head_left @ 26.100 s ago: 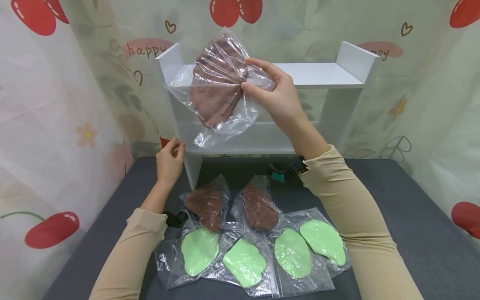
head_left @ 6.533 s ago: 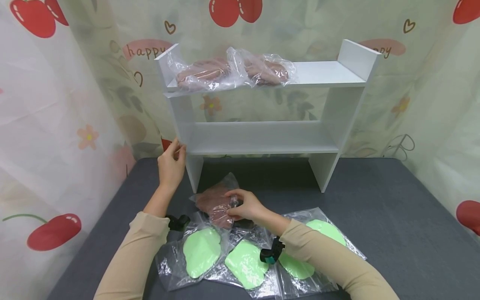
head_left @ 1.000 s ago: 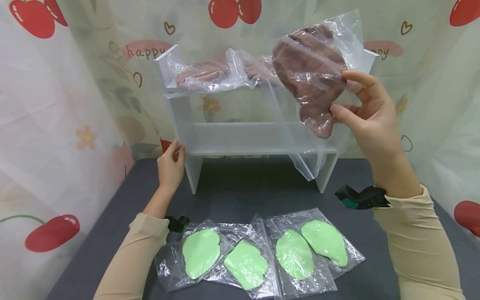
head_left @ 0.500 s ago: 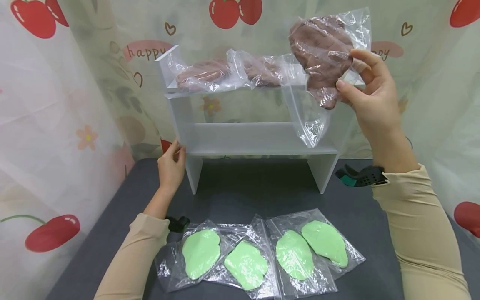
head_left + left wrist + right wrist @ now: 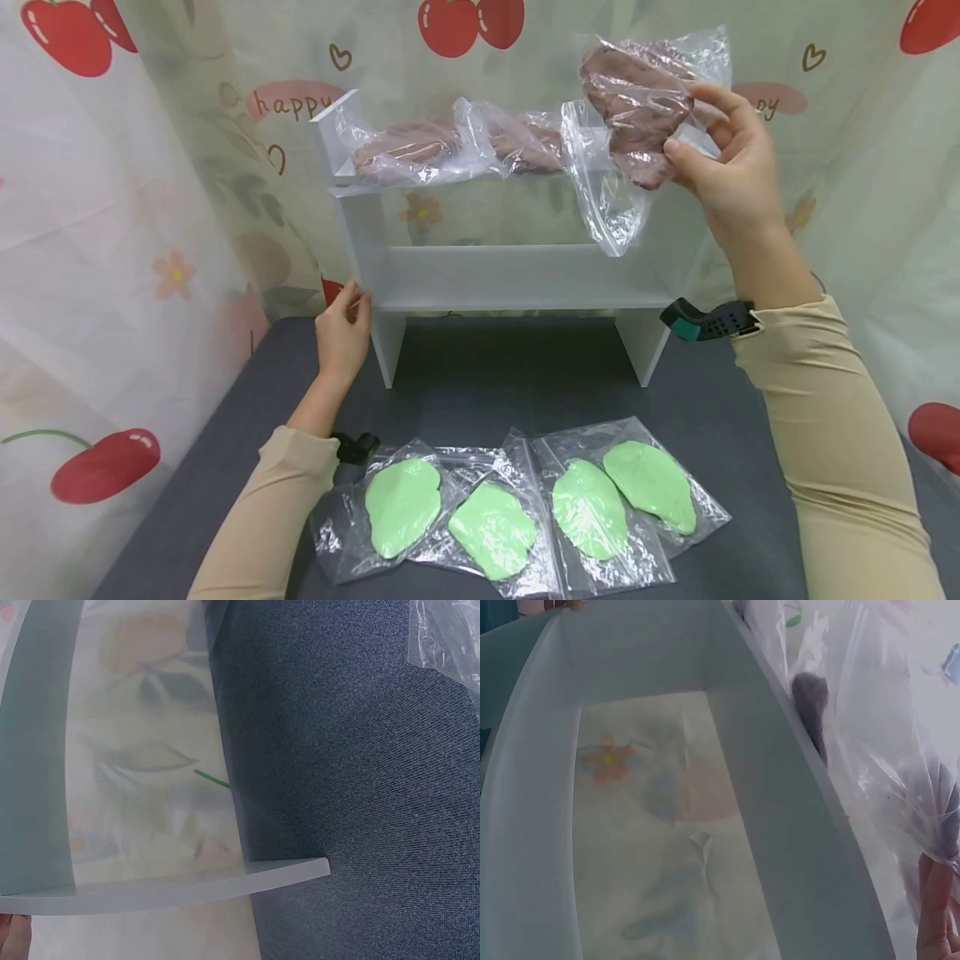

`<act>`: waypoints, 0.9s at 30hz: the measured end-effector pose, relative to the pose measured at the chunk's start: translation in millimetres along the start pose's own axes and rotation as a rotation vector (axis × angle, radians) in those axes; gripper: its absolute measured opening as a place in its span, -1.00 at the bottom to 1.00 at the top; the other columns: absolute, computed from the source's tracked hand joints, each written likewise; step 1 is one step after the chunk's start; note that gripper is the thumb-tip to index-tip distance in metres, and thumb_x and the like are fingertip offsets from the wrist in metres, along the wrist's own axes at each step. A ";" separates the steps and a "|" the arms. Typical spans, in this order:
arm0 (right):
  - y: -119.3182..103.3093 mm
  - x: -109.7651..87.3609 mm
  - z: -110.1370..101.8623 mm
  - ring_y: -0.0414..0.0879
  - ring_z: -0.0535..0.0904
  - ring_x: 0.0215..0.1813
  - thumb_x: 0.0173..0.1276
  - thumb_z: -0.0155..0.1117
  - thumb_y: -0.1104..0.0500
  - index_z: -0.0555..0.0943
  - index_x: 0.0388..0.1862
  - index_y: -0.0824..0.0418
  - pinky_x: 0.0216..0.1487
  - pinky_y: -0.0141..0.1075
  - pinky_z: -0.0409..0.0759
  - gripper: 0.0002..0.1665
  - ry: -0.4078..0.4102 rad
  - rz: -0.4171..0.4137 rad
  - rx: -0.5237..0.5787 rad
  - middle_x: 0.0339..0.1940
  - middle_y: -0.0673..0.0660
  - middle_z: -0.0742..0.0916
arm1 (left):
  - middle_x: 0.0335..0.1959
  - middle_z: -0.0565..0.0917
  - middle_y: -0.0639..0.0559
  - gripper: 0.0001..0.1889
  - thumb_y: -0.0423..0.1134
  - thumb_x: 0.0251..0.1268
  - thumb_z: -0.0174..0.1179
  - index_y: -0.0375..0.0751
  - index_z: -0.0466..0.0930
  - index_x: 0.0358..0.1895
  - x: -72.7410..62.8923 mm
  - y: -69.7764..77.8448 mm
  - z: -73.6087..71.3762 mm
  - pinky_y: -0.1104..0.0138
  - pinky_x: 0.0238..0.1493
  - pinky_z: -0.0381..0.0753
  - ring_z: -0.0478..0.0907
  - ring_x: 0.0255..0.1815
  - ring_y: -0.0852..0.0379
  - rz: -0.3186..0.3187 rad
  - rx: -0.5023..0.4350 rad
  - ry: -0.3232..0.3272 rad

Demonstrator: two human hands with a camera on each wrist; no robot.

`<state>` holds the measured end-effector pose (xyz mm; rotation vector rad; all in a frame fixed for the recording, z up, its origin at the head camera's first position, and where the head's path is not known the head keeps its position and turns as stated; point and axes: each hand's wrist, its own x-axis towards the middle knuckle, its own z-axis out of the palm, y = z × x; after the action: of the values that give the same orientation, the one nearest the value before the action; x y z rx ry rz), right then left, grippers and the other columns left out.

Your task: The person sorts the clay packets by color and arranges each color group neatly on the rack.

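In the head view my right hand [image 5: 738, 167] pinches a clear zip bag with a flat brown lump [image 5: 637, 108], held up over the right part of the top board. The bag's zip end [image 5: 611, 221] hangs down in front of the shelf. At the left, my left hand [image 5: 341, 333] grips the front edge of the white shelf's [image 5: 517, 287] side panel; its fingertips [image 5: 13, 941] show at the panel in the left wrist view. Two more bagged brown lumps, one at the left [image 5: 408, 150] and one at the middle [image 5: 528, 143], lie on the top board.
Several bagged light green flat pieces [image 5: 495, 529] lie overlapping on the dark table [image 5: 510, 392] in front of the shelf. A printed curtain [image 5: 480, 75] hangs behind and at both sides. A loose cable [image 5: 817, 283] is partly hidden behind the right arm.
Three brown bags have left the table or hand: two now lie on the top board, the third is held. Over the last second my right hand has lifted slightly. My left hand stays put.
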<state>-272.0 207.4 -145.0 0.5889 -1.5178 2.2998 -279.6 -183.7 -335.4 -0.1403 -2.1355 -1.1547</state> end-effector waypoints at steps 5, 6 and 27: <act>1.2 8.1 -1.3 -0.09 0.53 -0.15 0.12 0.24 0.55 0.44 0.15 0.15 -0.39 -0.41 0.63 -0.38 0.026 0.039 -0.037 0.01 0.13 0.52 | 0.00 0.64 -0.32 -0.59 -0.29 0.38 0.04 -0.15 0.41 0.28 0.1 0.4 -0.2 0.00 -0.13 0.62 0.65 -0.07 -0.19 0.001 -0.001 0.001; 1.5 9.5 -1.4 -0.10 0.53 -0.15 0.12 0.24 0.55 0.44 0.15 0.14 -0.39 -0.41 0.63 -0.38 0.033 0.045 -0.041 0.00 0.13 0.52 | -0.01 0.64 -0.32 -0.59 -0.29 0.38 0.04 -0.16 0.42 0.28 0.2 0.3 -0.2 0.00 -0.13 0.62 0.65 -0.07 -0.19 0.002 -0.001 0.002; 5.9 29.4 2.0 -0.22 0.55 -0.42 0.14 0.27 0.46 0.37 0.26 0.16 -0.52 -0.47 0.58 -0.32 0.096 0.184 -0.348 -0.24 0.03 0.57 | -0.04 0.65 -0.32 -0.59 -0.29 0.37 0.05 -0.13 0.42 0.28 0.8 -1.4 1.2 0.00 -0.22 0.62 0.67 -0.12 -0.18 0.007 0.007 0.016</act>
<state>-299.9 204.5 -134.2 0.2511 -1.9330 2.0791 -281.4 -183.8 -336.3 -0.1346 -2.1235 -1.1409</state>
